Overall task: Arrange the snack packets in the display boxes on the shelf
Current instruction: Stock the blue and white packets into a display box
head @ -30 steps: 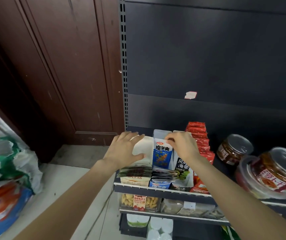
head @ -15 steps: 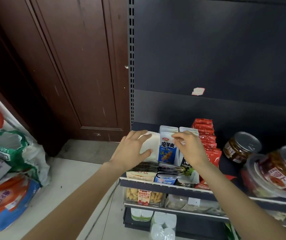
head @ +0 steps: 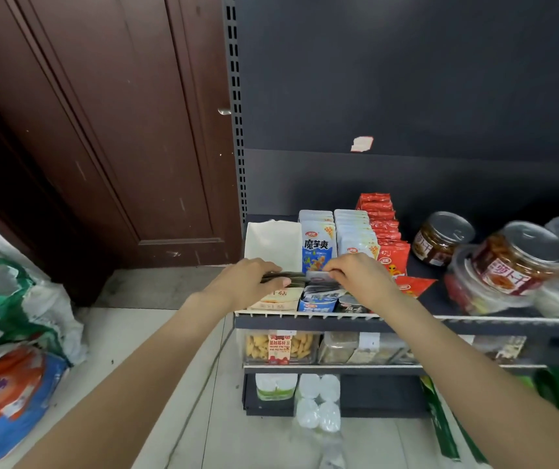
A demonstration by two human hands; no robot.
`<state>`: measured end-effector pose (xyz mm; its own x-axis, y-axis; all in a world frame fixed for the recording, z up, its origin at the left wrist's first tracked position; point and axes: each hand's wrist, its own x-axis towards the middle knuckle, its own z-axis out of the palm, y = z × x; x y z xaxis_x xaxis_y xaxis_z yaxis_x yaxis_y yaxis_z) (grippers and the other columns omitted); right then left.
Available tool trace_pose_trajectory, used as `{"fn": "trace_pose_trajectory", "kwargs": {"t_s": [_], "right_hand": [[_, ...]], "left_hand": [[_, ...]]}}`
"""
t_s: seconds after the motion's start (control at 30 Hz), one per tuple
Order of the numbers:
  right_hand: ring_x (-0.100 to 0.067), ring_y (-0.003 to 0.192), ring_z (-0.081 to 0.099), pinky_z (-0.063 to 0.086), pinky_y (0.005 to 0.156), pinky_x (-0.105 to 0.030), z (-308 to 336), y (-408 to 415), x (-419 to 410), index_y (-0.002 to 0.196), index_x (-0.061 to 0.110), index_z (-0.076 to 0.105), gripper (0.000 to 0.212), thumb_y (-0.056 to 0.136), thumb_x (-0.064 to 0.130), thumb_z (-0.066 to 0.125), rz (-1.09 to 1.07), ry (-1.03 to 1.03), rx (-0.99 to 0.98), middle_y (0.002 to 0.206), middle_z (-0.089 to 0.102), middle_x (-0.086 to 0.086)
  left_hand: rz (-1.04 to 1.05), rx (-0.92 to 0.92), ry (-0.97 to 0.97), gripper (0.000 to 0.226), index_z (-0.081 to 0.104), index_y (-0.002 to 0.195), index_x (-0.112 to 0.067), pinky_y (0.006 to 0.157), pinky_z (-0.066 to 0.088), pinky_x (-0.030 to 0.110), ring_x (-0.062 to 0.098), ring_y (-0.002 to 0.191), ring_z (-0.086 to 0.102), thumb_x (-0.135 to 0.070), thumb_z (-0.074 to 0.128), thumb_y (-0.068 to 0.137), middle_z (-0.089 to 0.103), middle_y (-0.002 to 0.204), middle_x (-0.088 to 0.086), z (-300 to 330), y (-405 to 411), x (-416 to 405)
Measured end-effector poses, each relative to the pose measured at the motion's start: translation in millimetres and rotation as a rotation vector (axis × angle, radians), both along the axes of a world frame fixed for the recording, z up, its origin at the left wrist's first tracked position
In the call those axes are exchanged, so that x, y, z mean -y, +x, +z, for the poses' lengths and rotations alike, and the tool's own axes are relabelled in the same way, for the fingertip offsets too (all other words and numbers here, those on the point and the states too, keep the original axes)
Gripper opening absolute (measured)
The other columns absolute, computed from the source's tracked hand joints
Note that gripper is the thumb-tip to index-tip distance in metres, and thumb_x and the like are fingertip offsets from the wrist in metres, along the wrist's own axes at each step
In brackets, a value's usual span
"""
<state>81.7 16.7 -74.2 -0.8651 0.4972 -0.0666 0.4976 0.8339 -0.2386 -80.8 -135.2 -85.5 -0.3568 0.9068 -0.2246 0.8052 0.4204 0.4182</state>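
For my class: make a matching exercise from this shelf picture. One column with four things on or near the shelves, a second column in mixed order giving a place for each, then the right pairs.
Things:
1. red snack packets
2. white display box
3. glass jar
4. clear tub of yellow snacks

Places:
A. far left of the top shelf
B. on the shelf below the top one
C. stacked right of the pale packet row
D. top shelf, right of the red packets

Pairs: 1-C, 2-A, 3-D, 4-B

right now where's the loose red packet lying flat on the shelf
In the head view, the loose red packet lies flat on the top shelf, just right of the right hand, below the red packet row.
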Motion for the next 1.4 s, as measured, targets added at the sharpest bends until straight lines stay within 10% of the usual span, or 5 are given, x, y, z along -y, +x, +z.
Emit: {"fn": "trace_pose_trajectory", "kwargs": {"t_s": [0.2, 0.6, 0.83, 1.07, 1.4], "right_hand": [[-0.016, 0.081, 0.061, 0.040, 0.064, -0.026, -7, 1, 5, 0.086, 0.020, 0.069, 0.007, 0.088, 0.020, 0.062, -0.157, -0.089, -0.181, 0.087, 0.067, 0.005], [-0.007, 0.067, 0.059, 0.051, 0.069, -0.031, 59, 9, 10, 0.086, 0.013, 0.072, 0.008, 0.087, 0.017, 0.065, -0.176, -0.074, -0.663, 0.074, 0.065, 0.008], [-0.002, 0.076, 0.061, 0.048, 0.069, -0.015, 95, 8, 13, 0.082, 0.015, 0.067, 0.008, 0.088, 0.014, 0.062, -0.161, -0.179, -0.814, 0.078, 0.064, 0.010], [-0.011, 0.082, 0.064, 0.051, 0.075, -0.023, 94, 16, 17, 0.082, 0.014, 0.068, 0.010, 0.088, 0.009, 0.061, -0.086, -0.405, -0.896, 0.084, 0.067, 0.003], [-0.005, 0.077, 0.052, 0.043, 0.071, -0.010, 78, 21, 21, 0.084, 0.036, 0.070, 0.018, 0.081, 0.018, 0.069, -0.098, -0.270, -0.686, 0.090, 0.050, 0.001]], "left_hand": [[0.050, 0.016, -0.023, 0.051, 0.054, 0.129, -0.028, 0.100, 0.042, 0.042, 0.021, 0.118, 0.052, -0.059, 0.042, 0.091, 0.059, 0.128, -0.001, -4, -1, 0], [0.052, 0.067, 0.209, 0.038, 0.050, 0.133, -0.015, 0.094, 0.043, 0.031, 0.025, 0.114, 0.055, -0.031, 0.038, 0.101, 0.061, 0.125, 0.010, 31, 9, -7], [0.219, 0.453, 0.245, 0.042, 0.051, 0.130, -0.013, 0.074, 0.043, 0.026, 0.015, 0.085, 0.062, -0.037, 0.030, 0.102, 0.063, 0.101, 0.005, 54, 7, -19], [0.501, 1.095, 0.418, 0.028, 0.059, 0.102, -0.008, 0.091, 0.047, 0.030, 0.019, 0.092, 0.066, -0.030, 0.042, 0.100, 0.068, 0.099, 0.011, 63, 3, -19], [0.749, 1.174, 0.654, 0.013, 0.059, 0.088, -0.007, 0.074, 0.052, 0.021, 0.014, 0.073, 0.064, 0.005, 0.062, 0.086, 0.064, 0.100, 0.016, 61, -8, -15]]}}
